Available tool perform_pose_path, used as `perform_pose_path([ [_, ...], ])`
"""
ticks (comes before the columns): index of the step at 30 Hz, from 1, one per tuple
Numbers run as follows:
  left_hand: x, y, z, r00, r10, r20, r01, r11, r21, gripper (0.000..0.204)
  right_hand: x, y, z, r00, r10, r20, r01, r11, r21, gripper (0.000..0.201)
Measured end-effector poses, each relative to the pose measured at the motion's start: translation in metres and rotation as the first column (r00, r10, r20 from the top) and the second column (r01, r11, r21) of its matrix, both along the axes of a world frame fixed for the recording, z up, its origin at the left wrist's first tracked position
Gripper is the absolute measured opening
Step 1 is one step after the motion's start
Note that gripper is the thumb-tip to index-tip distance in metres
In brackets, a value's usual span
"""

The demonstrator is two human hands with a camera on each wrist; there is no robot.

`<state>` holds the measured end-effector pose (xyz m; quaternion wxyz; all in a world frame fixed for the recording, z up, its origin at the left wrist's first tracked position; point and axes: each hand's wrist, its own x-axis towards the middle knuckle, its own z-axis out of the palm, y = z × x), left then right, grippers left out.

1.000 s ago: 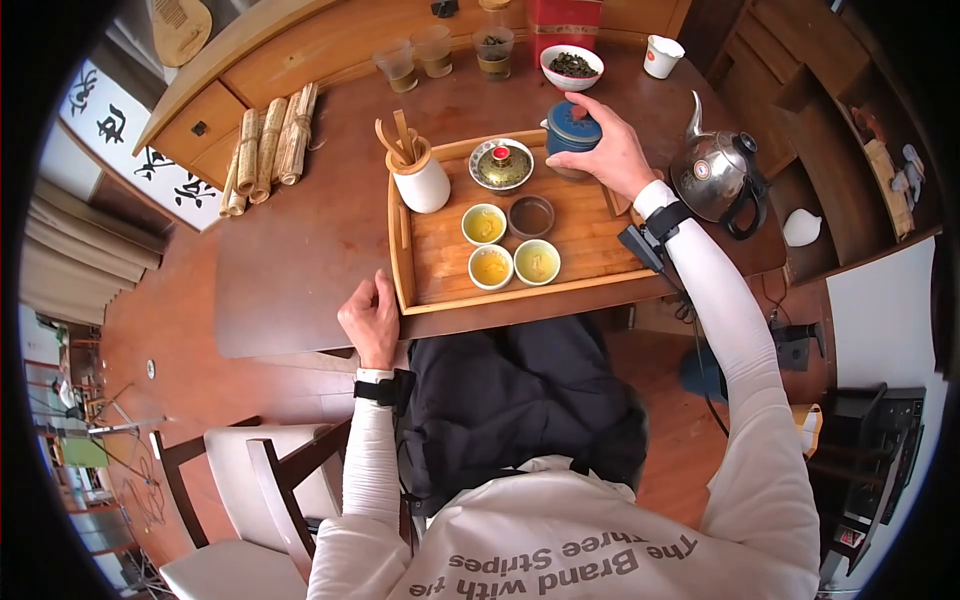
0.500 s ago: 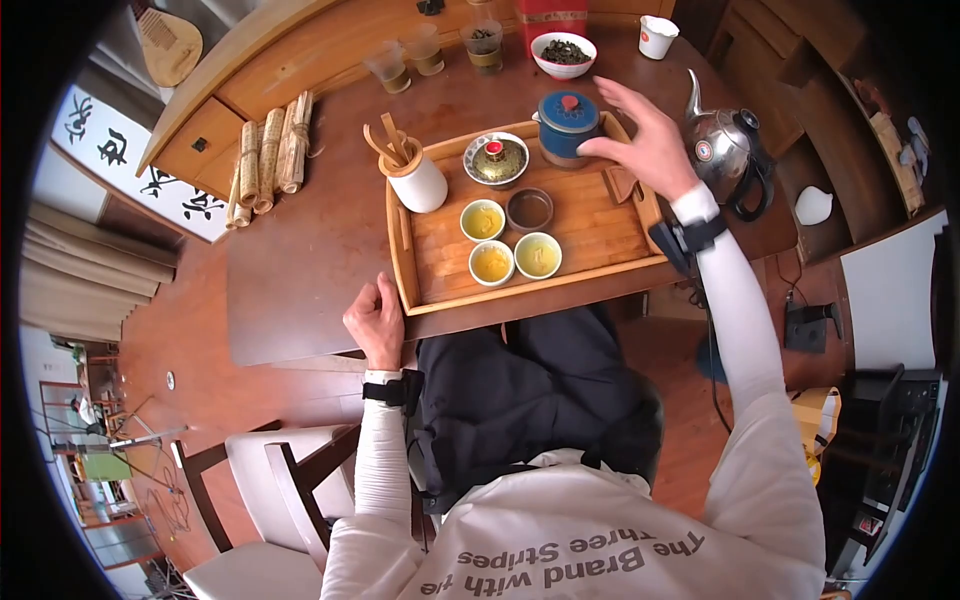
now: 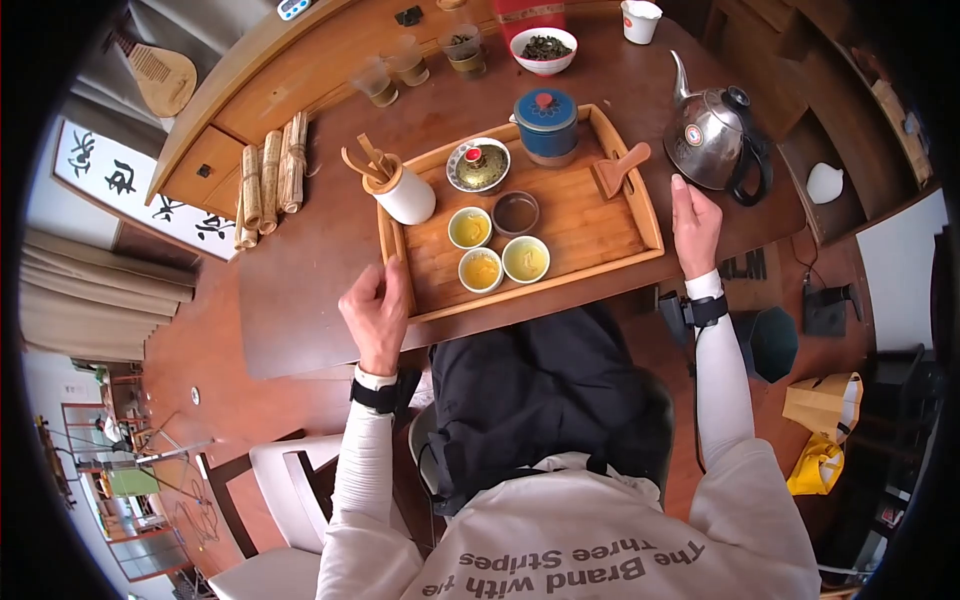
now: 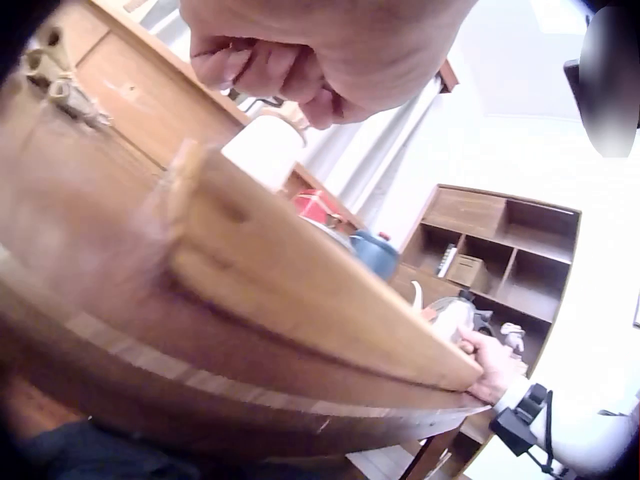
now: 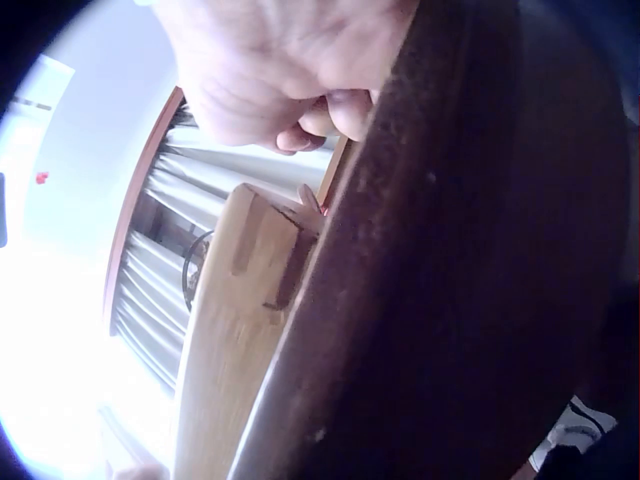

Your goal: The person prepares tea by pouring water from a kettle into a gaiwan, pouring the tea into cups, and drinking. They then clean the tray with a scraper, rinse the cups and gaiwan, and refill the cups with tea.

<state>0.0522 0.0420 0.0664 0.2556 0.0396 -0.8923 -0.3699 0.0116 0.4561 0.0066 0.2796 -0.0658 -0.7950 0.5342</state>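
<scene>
My left hand (image 3: pixel 376 315) is at the near left corner of the wooden tray (image 3: pixel 600 225), its fingers loosely curled around nothing. To the tray's right, my right hand (image 3: pixel 697 228) rests by the table edge, also loosely curled with nothing in it. The tray bears three pale cups of yellow tea (image 3: pixel 526 260) and a dark brown cup (image 3: pixel 516 212). A patterned bowl with a lid (image 3: pixel 478 165), a blue lidded jar (image 3: pixel 545 125) and a white tool holder (image 3: pixel 407 197) stand on it too. A brown wooden scoop (image 3: pixel 618 172) lies at its right side.
A steel kettle (image 3: pixel 708 140) stands right of the tray. Behind are a bowl of dark leaves (image 3: pixel 543 52), a white cup (image 3: pixel 640 22) and several clear cups (image 3: pixel 408 62). Bamboo scrolls (image 3: pixel 270 180) lie at the left, and a chair (image 3: pixel 285 490) stands beside the person.
My right hand has left the blue jar, which now stands on the tray, and has come back to the tray's right. The left hand has shifted slightly up along the tray's left corner.
</scene>
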Motion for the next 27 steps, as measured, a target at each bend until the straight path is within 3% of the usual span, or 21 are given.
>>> perform_pose_path([
  [2, -0.019, 0.028, 0.026, 0.992, -0.128, 0.009, 0.128, 0.992, 0.0, 0.029, -0.001, 0.0, 0.0, 0.998, 0.013, 0.058, -0.011, 1.0, -0.026, 0.047],
  [4, -0.043, 0.048, 0.039, 0.974, -0.216, 0.07, 0.217, 0.976, -0.005, 0.017, 0.0, -0.005, 0.003, 1.0, 0.018, 0.007, -0.019, 0.997, 0.069, 0.047],
  [6, -0.066, 0.065, 0.048, 0.964, -0.236, 0.125, 0.256, 0.948, -0.191, 0.02, 0.0, -0.003, 0.0, 1.0, 0.025, 0.001, -0.025, 1.0, 0.015, 0.047],
  [7, -0.08, 0.071, 0.048, 0.964, -0.236, 0.122, 0.256, 0.947, -0.193, 0.02, -0.001, -0.002, -0.001, 1.0, 0.03, -0.007, -0.03, 0.999, -0.039, 0.047],
  [9, -0.104, 0.082, 0.043, 0.935, -0.352, -0.043, 0.309, 0.87, -0.383, 0.021, -0.003, -0.001, -0.002, 1.0, 0.028, 0.006, -0.027, 0.998, -0.064, 0.048],
  [10, -0.112, 0.086, 0.044, 0.934, -0.355, -0.04, 0.313, 0.868, -0.386, 0.021, -0.003, -0.001, -0.003, 0.999, 0.027, 0.023, -0.025, 0.996, -0.088, 0.049],
  [12, -0.123, 0.092, 0.044, 0.951, -0.284, 0.125, 0.307, 0.808, -0.503, 0.023, -0.004, 0.0, -0.005, 0.999, 0.018, 0.035, -0.015, 0.996, -0.093, 0.049],
  [15, -0.136, 0.09, 0.036, 0.925, -0.337, 0.173, 0.378, 0.791, -0.481, 0.023, -0.003, -0.001, -0.001, 0.999, 0.012, 0.042, -0.008, 0.995, -0.095, 0.049],
  [19, -0.145, 0.086, 0.033, 0.924, -0.365, 0.111, 0.376, 0.826, -0.42, 0.024, -0.006, 0.001, -0.004, 1.0, 0.023, -0.005, -0.023, 0.999, -0.045, 0.049],
  [22, -0.143, 0.087, 0.046, 0.949, -0.28, 0.147, 0.307, 0.927, -0.217, 0.025, -0.005, 0.001, -0.002, 1.0, 0.009, 0.025, -0.008, 0.998, -0.063, 0.05],
  [27, -0.141, 0.087, 0.053, 0.937, -0.331, 0.109, 0.348, 0.905, -0.243, 0.024, -0.007, 0.001, -0.001, 0.999, 0.018, 0.026, -0.016, 0.996, -0.086, 0.05],
])
